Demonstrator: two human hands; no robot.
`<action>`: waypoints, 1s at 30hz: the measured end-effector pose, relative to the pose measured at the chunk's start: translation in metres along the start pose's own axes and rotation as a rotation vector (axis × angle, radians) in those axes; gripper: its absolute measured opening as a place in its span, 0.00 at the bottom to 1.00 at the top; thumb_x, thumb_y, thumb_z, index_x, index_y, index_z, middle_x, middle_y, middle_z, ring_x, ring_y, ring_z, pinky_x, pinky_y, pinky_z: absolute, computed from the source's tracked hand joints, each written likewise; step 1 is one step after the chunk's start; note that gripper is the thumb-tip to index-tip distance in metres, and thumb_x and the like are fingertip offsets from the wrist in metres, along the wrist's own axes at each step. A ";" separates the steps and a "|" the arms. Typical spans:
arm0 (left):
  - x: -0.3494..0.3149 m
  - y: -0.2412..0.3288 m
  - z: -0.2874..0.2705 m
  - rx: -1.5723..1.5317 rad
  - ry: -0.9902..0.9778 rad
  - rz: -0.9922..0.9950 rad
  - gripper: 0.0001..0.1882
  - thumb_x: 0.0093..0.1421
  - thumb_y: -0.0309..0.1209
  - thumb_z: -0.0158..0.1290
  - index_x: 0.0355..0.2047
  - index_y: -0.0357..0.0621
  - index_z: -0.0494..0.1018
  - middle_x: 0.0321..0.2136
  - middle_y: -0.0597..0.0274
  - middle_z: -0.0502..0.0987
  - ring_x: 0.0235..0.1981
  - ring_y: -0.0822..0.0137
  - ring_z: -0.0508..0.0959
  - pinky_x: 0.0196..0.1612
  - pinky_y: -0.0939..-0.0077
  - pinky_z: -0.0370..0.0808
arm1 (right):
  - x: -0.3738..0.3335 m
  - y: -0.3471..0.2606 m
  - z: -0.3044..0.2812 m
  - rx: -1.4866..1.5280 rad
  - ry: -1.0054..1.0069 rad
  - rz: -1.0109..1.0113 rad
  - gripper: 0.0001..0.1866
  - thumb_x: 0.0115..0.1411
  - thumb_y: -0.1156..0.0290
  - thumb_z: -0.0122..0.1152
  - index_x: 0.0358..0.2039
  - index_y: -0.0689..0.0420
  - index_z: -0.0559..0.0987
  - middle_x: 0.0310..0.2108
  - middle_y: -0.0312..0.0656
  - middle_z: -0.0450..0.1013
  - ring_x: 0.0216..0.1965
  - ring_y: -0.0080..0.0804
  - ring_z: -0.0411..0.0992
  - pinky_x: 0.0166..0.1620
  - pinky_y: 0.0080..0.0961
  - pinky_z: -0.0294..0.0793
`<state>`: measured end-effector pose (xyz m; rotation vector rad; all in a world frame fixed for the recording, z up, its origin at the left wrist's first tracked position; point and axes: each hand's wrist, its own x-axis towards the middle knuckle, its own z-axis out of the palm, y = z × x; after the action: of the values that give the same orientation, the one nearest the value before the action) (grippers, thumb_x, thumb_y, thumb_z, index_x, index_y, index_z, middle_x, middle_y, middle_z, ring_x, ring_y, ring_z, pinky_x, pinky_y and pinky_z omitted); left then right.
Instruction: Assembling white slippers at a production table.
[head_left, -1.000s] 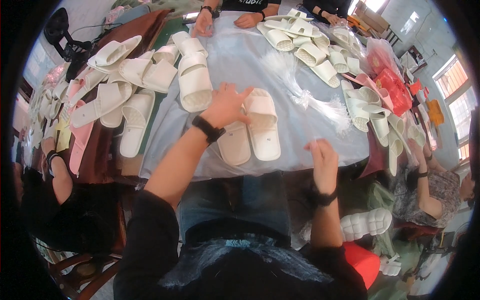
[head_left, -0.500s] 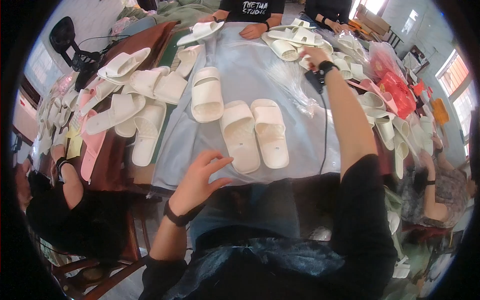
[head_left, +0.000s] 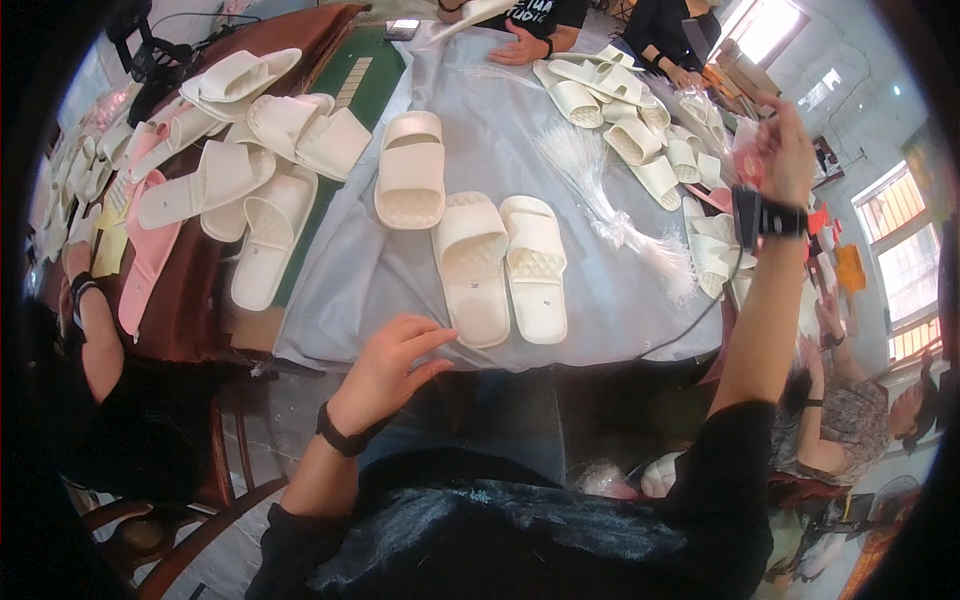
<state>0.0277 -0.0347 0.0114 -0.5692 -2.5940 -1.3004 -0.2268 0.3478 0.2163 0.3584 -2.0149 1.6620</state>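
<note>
Two off-white slide slippers lie side by side on the grey cloth before me, the left slipper (head_left: 470, 300) and the right slipper (head_left: 537, 270), toes pointing away. A third slipper (head_left: 411, 180) rests just beyond them to the left. My left hand (head_left: 395, 365) hovers at the table's near edge with fingers apart and nothing in them. Its fingertips are close to the heel of the left slipper. Raised at the right, my right hand (head_left: 788, 160) has its fingers stretched upward, and I see nothing in it. It is over the slippers and bags on that side.
A bundle of thin clear plastic strips (head_left: 625, 230) lies on the grey cloth (head_left: 480, 110). Slippers heap up at the left (head_left: 250, 190) and far right (head_left: 610, 100). A pink slipper (head_left: 150, 255) sits among the left ones. Co-workers sit around the table.
My right hand has left the far-right slipper pile and moved right and up. My left hand has shifted slightly left. The slipper at the far left edge of the cloth has been lifted away.
</note>
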 end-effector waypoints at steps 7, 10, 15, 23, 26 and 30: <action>-0.001 0.015 0.009 -0.050 0.036 0.126 0.18 0.49 0.23 0.62 0.43 0.39 0.77 0.37 0.55 0.78 0.41 0.56 0.77 0.43 0.66 0.74 | -0.207 -0.015 0.035 -0.787 -0.309 -0.197 0.09 0.61 0.69 0.56 0.32 0.60 0.81 0.24 0.46 0.73 0.28 0.40 0.71 0.32 0.33 0.70; 0.003 0.029 0.019 -0.075 -0.016 0.223 0.19 0.49 0.24 0.62 0.44 0.40 0.77 0.37 0.56 0.78 0.40 0.57 0.77 0.43 0.66 0.74 | -0.270 0.007 0.055 -0.985 -0.487 -0.351 0.06 0.54 0.68 0.63 0.26 0.55 0.77 0.18 0.41 0.67 0.23 0.41 0.68 0.25 0.36 0.67; 0.002 0.050 0.042 -0.034 -0.040 0.215 0.26 0.48 0.24 0.62 0.51 0.43 0.74 0.33 0.59 0.77 0.36 0.58 0.77 0.41 0.68 0.74 | -0.318 0.016 0.087 -0.998 -0.454 -0.305 0.08 0.53 0.66 0.65 0.25 0.54 0.75 0.18 0.38 0.66 0.22 0.36 0.67 0.23 0.32 0.67; 0.018 0.026 0.073 0.158 0.072 0.211 0.15 0.51 0.23 0.58 0.42 0.40 0.76 0.31 0.56 0.76 0.35 0.57 0.77 0.37 0.66 0.75 | -0.338 0.013 0.106 -0.968 -0.447 -0.245 0.08 0.54 0.66 0.64 0.25 0.55 0.75 0.20 0.38 0.67 0.23 0.36 0.68 0.25 0.31 0.69; 0.024 0.022 0.069 0.101 0.081 0.204 0.10 0.52 0.23 0.57 0.35 0.38 0.74 0.31 0.56 0.77 0.35 0.55 0.77 0.37 0.65 0.75 | -0.340 0.009 0.105 -0.915 -0.455 -0.209 0.07 0.55 0.67 0.63 0.27 0.55 0.75 0.21 0.39 0.68 0.25 0.37 0.69 0.27 0.32 0.70; 0.024 0.019 0.063 0.069 0.113 0.185 0.09 0.51 0.22 0.57 0.34 0.38 0.74 0.31 0.55 0.77 0.35 0.54 0.77 0.37 0.65 0.75 | -0.343 0.009 0.100 -0.822 -0.407 -0.244 0.07 0.54 0.69 0.63 0.32 0.57 0.76 0.24 0.40 0.68 0.28 0.38 0.70 0.30 0.33 0.70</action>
<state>0.0144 0.0318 -0.0046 -0.6837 -2.4202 -1.1460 0.0358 0.2152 0.0139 0.6275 -2.6070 0.5444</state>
